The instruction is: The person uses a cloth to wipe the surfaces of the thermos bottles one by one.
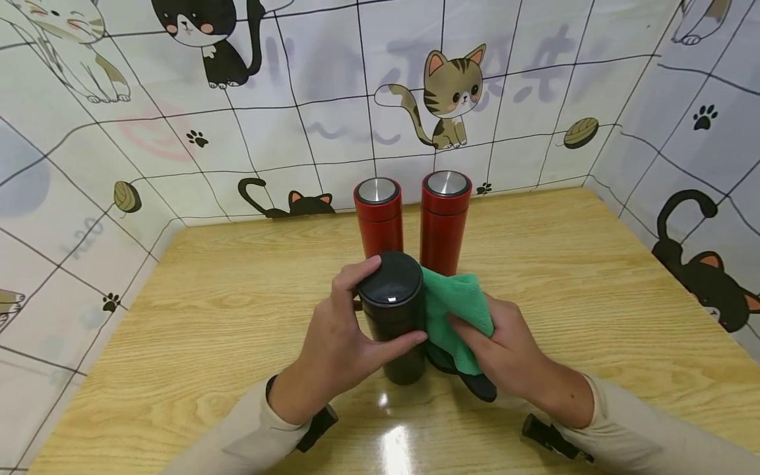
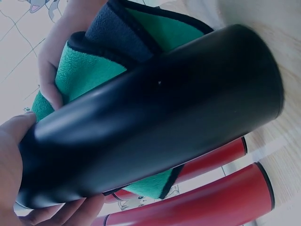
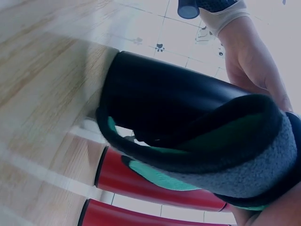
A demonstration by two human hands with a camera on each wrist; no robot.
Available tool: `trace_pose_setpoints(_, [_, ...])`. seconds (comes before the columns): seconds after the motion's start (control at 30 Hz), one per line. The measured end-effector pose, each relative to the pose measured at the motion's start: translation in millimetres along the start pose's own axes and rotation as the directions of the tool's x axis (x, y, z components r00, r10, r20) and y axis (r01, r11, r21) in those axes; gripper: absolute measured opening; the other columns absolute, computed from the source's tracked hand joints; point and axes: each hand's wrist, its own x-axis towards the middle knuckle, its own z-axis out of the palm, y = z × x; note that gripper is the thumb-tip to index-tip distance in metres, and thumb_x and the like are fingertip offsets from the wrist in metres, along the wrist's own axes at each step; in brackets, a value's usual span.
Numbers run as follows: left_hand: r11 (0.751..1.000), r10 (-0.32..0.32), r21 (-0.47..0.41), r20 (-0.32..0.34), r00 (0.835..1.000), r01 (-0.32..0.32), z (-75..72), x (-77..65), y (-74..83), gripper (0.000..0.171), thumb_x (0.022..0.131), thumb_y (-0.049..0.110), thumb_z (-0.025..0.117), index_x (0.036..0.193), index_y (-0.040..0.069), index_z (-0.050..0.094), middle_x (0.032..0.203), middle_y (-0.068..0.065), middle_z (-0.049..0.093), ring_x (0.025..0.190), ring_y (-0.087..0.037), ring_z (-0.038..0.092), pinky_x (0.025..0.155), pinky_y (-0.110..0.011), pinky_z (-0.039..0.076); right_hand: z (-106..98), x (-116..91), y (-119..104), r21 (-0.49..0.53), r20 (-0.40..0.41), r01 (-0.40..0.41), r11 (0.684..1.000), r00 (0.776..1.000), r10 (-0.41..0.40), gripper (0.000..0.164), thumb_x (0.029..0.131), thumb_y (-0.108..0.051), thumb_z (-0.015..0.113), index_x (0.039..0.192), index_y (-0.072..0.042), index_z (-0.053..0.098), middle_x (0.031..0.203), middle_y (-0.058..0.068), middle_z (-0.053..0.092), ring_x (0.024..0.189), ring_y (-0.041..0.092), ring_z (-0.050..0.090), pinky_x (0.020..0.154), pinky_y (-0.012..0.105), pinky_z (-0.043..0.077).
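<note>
Grid-lined walls [image 1: 332, 125] printed with cats bound the back, left and right of a wood-grain tabletop [image 1: 231, 303]. Between its back edge and your hands stand a left red bottle [image 1: 380, 221] and a right red bottle [image 1: 444, 231], upright, a narrow gap separating them. Just before them, near the middle of the surface, you hold a black bottle [image 1: 404, 356], lid uppermost and slightly tilted; whether its base touches the wood cannot be told. Your left hand [image 1: 341, 343] is clamped round its upper part, a fingertip at the lid's rim, thumb across the near side. Your right hand [image 1: 513, 349] pinches a dark-edged green cloth [image 1: 454, 300] against the bottle's right side. Tabletop extends broadly leftward and rightward beyond your hands toward the side edges; room is tightest ahead, where the red bottles stand.
</note>
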Motion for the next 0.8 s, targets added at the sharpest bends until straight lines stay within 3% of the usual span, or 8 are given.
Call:
trace_pose_setpoints(0.13, [1.000, -0.016, 0.005, 0.018, 1.000, 0.016, 0.8, -0.1, 0.3, 0.107, 0.064, 0.027, 0.096, 0.143, 0.002, 0.028, 0.127, -0.015, 0.059, 0.109, -0.021, 0.067, 0.073, -0.028, 0.060, -0.6, -1.0, -0.6, -0.013, -0.054, 0.028, 1.000, 0.998, -0.029, 0.046, 0.092, 0.014, 0.054, 0.135, 0.001, 0.058, 0.128, -0.003, 0.067, 0.111, 0.004, 0.066, 0.089, 0.019, 0.056])
trace_pose_setpoints(0.4, [1.000, -0.019, -0.004, 0.017, 1.000, 0.019, 1.0, -1.0, 0.3, 0.106, 0.065, 0.026, 0.095, 0.143, 0.002, 0.028, 0.127, -0.015, 0.059, 0.110, -0.021, 0.067, 0.075, -0.027, 0.061, 0.1, 0.0, -0.8, -0.024, 0.000, -0.020, 1.000, 1.000, 0.020, 0.048, 0.094, 0.011, 0.054, 0.140, -0.004, 0.056, 0.128, 0.009, 0.067, 0.112, 0.005, 0.066, 0.089, 0.021, 0.056])
trace_pose_setpoints(0.6, [1.000, 0.012, -0.004, -0.006, 1.000, -0.012, 0.9, -0.6, -0.8, 0.106, 0.063, 0.024, 0.096, 0.141, 0.002, 0.028, 0.122, -0.017, 0.059, 0.106, -0.024, 0.066, 0.073, -0.027, 0.060, -0.6, -0.7, -1.8, -0.038, -0.057, 0.039, 0.999, 0.998, -0.041, 0.046, 0.089, 0.016, 0.056, 0.133, 0.003, 0.059, 0.126, -0.005, 0.067, 0.110, 0.003, 0.066, 0.090, 0.019, 0.055])
trace_pose_setpoints(0.8, [0.999, 0.038, 0.012, -0.024, 0.999, -0.038, 0.6, 0.0, -2.3, 0.106, 0.062, 0.023, 0.097, 0.140, 0.000, 0.028, 0.118, -0.018, 0.059, 0.105, -0.025, 0.066, 0.073, -0.027, 0.061, -1.2, 0.3, -2.4, -0.039, 0.021, -0.043, 0.998, 0.999, 0.044, 0.047, 0.095, 0.009, 0.053, 0.141, -0.004, 0.055, 0.130, 0.011, 0.066, 0.115, 0.005, 0.065, 0.091, 0.021, 0.056])
